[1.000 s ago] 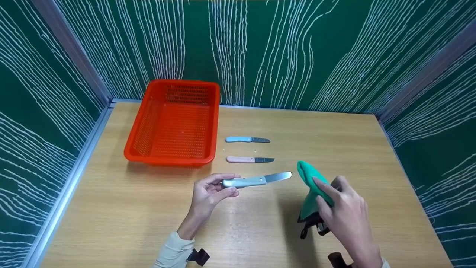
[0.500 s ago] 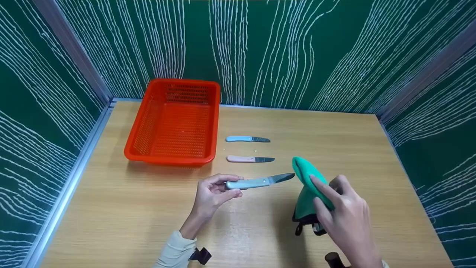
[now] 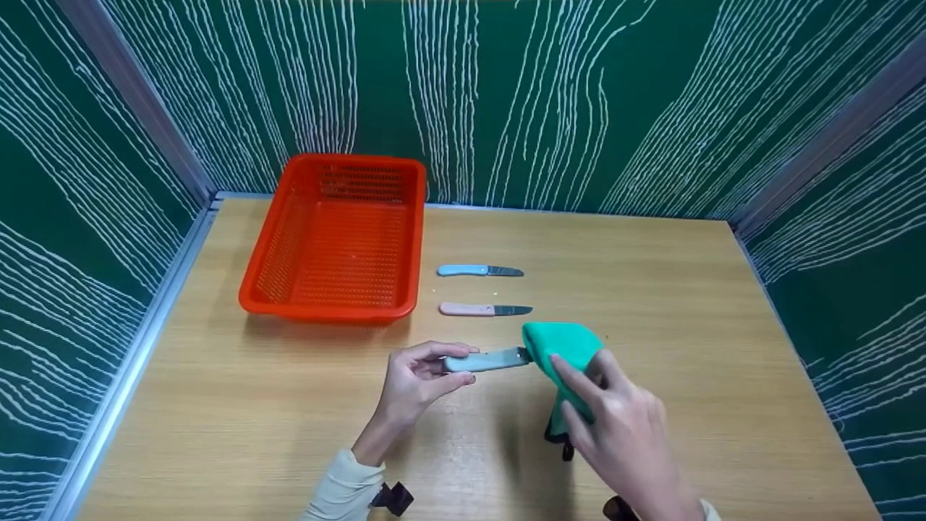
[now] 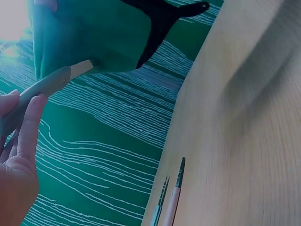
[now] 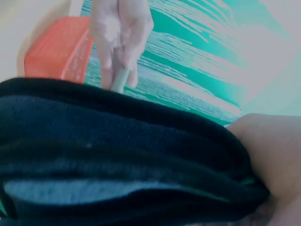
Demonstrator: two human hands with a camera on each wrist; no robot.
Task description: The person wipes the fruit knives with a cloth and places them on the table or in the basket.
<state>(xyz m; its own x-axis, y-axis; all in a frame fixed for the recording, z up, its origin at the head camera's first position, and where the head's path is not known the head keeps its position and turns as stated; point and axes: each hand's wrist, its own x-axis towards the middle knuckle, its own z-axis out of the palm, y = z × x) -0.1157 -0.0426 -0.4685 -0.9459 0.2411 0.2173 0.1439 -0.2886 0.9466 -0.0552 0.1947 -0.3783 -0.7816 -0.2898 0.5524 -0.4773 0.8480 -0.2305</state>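
Note:
My left hand grips the pale blue-green handle of a paring knife, held over the table with its blade end to the right. A green cloth with black trim and a small loop covers most of that blade. My right hand pinches this cloth, its index finger stretched along the fabric. In the left wrist view, a short piece of the bare knife blade shows between handle and cloth. Dark edging of the cloth fills much of the right wrist view, with the left hand beyond.
On the wooden table lie a blue-handled knife and a pink-handled knife, blades to the right. A red plastic basket stands left of them. Green walls with white lines enclose the back and sides.
The right hand has moved left with the cloth, which now covers the knife's blade. The left hand and knife have shifted slightly right.

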